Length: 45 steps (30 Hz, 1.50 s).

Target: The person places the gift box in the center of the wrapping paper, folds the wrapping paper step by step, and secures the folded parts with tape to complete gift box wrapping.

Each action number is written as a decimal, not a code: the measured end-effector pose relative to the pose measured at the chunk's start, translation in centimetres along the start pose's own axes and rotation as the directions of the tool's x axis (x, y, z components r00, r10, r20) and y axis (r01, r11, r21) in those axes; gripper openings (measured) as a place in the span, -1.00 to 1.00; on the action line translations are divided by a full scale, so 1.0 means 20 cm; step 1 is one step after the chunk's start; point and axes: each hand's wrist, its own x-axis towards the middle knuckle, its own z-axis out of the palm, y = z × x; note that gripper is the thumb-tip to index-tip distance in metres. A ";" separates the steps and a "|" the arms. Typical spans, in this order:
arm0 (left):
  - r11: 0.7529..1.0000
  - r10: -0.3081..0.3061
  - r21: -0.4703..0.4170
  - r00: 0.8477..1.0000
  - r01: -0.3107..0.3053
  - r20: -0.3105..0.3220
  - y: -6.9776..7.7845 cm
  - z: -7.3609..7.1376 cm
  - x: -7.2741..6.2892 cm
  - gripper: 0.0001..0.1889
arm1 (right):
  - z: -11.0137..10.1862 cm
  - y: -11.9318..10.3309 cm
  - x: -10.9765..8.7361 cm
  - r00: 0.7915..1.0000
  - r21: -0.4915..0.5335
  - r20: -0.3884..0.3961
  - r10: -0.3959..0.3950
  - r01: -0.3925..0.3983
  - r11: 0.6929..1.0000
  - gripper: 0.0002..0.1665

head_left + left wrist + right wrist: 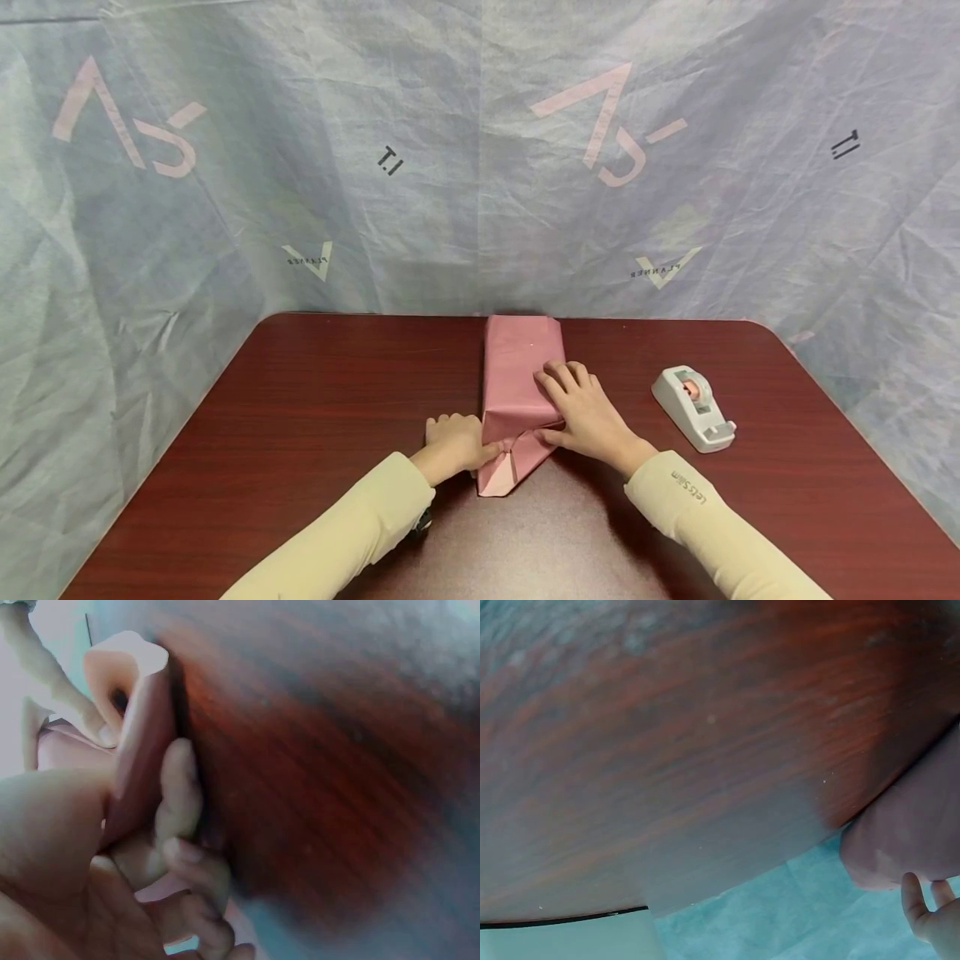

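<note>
A long parcel in pink wrapping paper (522, 367) lies lengthwise on the table, its near end a partly folded flap (498, 481) showing a pale inner side. My left hand (454, 443) holds the flap's left edge, thumb on top; in the left wrist view its fingers (180, 787) curl beside the rolled paper (142, 727). My right hand (588, 417) rests on the parcel's right side, fingers on the top face and thumb pressing the fold. Only some of its fingers (915, 900) show against the parcel (911, 817) in the right wrist view.
A white tape dispenser (693, 408) with a roll of tape stands on the dark red wooden table (360, 375), right of my right hand. Printed grey-blue fabric (435, 167) hangs behind and along both sides. The parcel's far end reaches the table's back edge.
</note>
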 end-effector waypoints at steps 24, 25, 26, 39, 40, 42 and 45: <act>0.989 0.020 -0.142 0.987 -0.042 -0.157 -0.01 0.05 0.00 -0.60 | 0.00 -0.02 0.01 1.000 -0.035 -0.020 -0.004 0.003 0.999 -0.02; 0.988 0.018 -0.147 0.989 -0.040 -0.148 -0.01 0.05 0.01 -0.61 | 0.00 -0.02 0.01 1.000 -0.038 -0.021 -0.004 0.003 0.999 -0.02; 0.987 0.015 -0.158 0.991 -0.036 -0.133 -0.01 0.05 0.01 -0.62 | 0.00 -0.02 0.01 1.000 -0.038 -0.021 -0.002 0.001 0.999 -0.02; 0.971 0.038 -0.233 0.996 -0.056 -0.084 0.03 0.04 0.01 -0.59 | 0.00 -0.02 0.01 1.000 -0.041 -0.018 0.009 -0.009 0.999 -0.01; 0.969 0.042 -0.239 0.996 -0.059 -0.079 0.03 0.04 0.01 -0.58 | 0.00 -0.02 0.01 1.000 -0.041 -0.020 0.007 -0.008 0.999 -0.01; 0.966 0.054 -0.249 0.996 -0.070 -0.071 0.03 0.04 0.01 -0.58 | 0.00 -0.02 0.00 1.000 -0.041 -0.024 0.004 -0.005 0.999 -0.01; 0.961 0.091 -0.258 0.994 -0.103 -0.061 0.03 0.04 0.01 -0.57 | -0.01 -0.02 0.00 1.000 -0.038 -0.025 0.001 -0.002 0.999 -0.01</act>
